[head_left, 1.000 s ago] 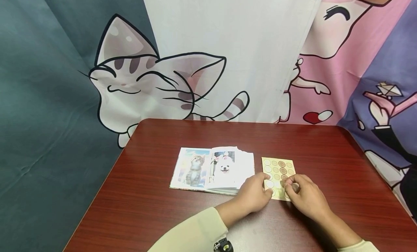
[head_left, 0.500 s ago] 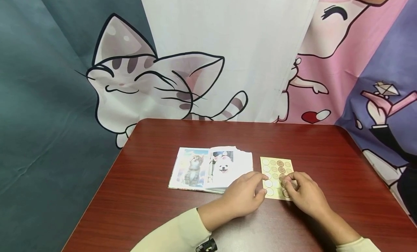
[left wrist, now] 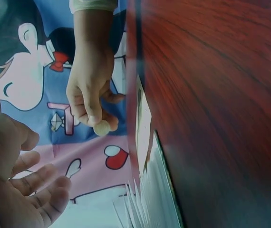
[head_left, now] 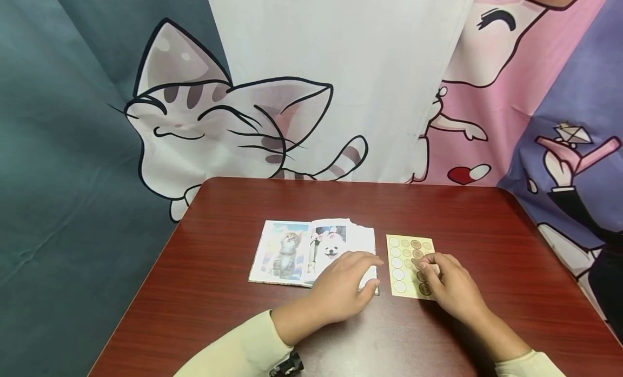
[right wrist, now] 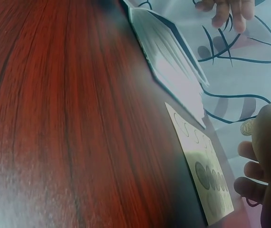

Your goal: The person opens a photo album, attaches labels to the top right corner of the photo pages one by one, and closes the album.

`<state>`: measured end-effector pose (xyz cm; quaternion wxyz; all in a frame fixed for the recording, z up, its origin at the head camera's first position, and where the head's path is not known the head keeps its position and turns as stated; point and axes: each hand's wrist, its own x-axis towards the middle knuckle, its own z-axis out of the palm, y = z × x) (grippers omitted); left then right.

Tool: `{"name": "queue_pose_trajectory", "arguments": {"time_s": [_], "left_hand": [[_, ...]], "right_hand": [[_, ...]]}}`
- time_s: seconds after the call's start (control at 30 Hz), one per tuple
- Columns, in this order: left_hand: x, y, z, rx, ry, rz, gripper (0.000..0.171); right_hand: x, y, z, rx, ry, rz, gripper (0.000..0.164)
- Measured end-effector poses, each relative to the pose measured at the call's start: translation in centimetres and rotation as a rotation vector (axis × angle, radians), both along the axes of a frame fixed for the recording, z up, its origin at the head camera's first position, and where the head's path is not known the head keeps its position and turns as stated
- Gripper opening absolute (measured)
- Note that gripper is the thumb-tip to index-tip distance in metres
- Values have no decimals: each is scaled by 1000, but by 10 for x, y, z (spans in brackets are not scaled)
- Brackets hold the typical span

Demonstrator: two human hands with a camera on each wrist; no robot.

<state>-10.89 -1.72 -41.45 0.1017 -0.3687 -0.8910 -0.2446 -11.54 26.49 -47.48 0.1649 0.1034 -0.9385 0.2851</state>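
Observation:
My right hand (head_left: pixel 454 288) hovers over the right side of a pale yellow sticker sheet (head_left: pixel 409 282). Between thumb and finger it pinches a small round gold sticker (left wrist: pixel 101 128), plainest in the left wrist view. Printed circles run in rows on the sheet, some brown and some blank white. To the left lies an open photo album (head_left: pixel 363 237), a kitten picture (head_left: pixel 287 255) on one page and a white dog picture (head_left: pixel 331 247) on the other. My left hand (head_left: pixel 336 290), fingers relaxed and apart, is above the album's lower right part, partly hiding it, and holds nothing.
The album and sheet lie on a reddish-brown wooden table (head_left: pixel 233 204), a narrow gap between them. Behind the table hangs a cloth backdrop (head_left: pixel 379 68) with cartoon figures. A dark device (head_left: pixel 287 364) is strapped at the left sleeve.
My left hand has let go of the sheet's left edge and moved left over the album. The right hand, still pinching, has stayed near the sheet's right side.

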Motion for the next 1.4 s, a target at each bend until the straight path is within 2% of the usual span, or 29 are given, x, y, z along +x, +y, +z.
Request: {"name": "queue_pose_trajectory", "arguments": {"time_s": [0.3,0.73,1.0,1.3,1.4], "left_hand": [[0,-18,-1,-58,-9,56,33],[1,-47,-15,-99,4,147,34],[6,-57,-23,-177,-66,216,40],[9,-67,-32,-246,-164,215,52],[11,-70,-35,-279,-196,193,59]], "right_hand": [[-4,-9,-1,-39,15,25,5],[-11,-27,-1,-53,48,100,5],[-13,-33,0,-65,9,107,6],[-17,-41,-2,-67,19,139,6],[-18,-44,-2,-68,21,154,7]]}}
